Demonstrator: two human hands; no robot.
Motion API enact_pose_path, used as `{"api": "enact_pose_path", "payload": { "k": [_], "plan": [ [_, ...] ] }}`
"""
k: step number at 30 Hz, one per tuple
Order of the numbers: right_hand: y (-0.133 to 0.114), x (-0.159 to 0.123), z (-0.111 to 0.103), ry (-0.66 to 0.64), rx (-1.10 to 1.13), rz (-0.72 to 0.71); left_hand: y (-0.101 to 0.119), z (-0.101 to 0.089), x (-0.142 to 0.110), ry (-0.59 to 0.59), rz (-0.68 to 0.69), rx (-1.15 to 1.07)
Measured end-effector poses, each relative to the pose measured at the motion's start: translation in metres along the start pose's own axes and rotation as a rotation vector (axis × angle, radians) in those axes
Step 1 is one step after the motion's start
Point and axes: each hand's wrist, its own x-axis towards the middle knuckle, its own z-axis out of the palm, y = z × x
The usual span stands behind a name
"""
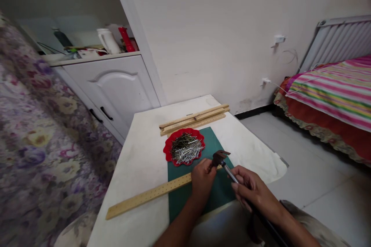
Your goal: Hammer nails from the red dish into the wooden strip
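Observation:
My right hand (246, 187) is closed around the shaft of a claw hammer (230, 171), whose dark head is beside the fingers of my left hand. My left hand (202, 177) rests over a long wooden strip (150, 195) dotted with small marks, its fingers pinched together by the hammer head. Whatever those fingers hold is too small or too hidden to name. Under the strip lies a green mat (178, 204). A red scalloped dish (167, 150) full of loose nails (187, 148) sits on the mat's far left part.
Several wooden strips (194, 119) lie stacked at the far side of the white table (130, 154). A floral curtain (52, 154) hangs at the left, near a white cabinet (116, 85). On the right stands a bed (333, 96) with a striped cover.

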Motion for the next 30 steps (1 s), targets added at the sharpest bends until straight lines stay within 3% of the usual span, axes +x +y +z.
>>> {"api": "enact_pose_path", "payload": {
  "k": [7, 11, 16, 19, 30],
  "plan": [
    [-0.001, -0.002, -0.004, 0.026, 0.01, -0.011, 0.001, -0.001, -0.001, -0.001, -0.006, -0.053],
    [-0.001, 0.002, -0.009, 0.077, 0.05, -0.048, 0.001, -0.011, -0.003, -0.035, 0.03, -0.095],
    [0.0, 0.009, -0.014, 0.141, 0.076, -0.096, -0.009, -0.035, -0.02, -0.046, 0.166, 0.136],
    [-0.002, 0.01, -0.015, 0.15, 0.067, -0.094, -0.016, -0.042, -0.031, -0.049, 0.17, 0.263],
    [0.0, 0.016, -0.016, 0.164, 0.075, -0.103, -0.021, -0.032, -0.027, -0.075, 0.147, 0.271]
  ]
}}
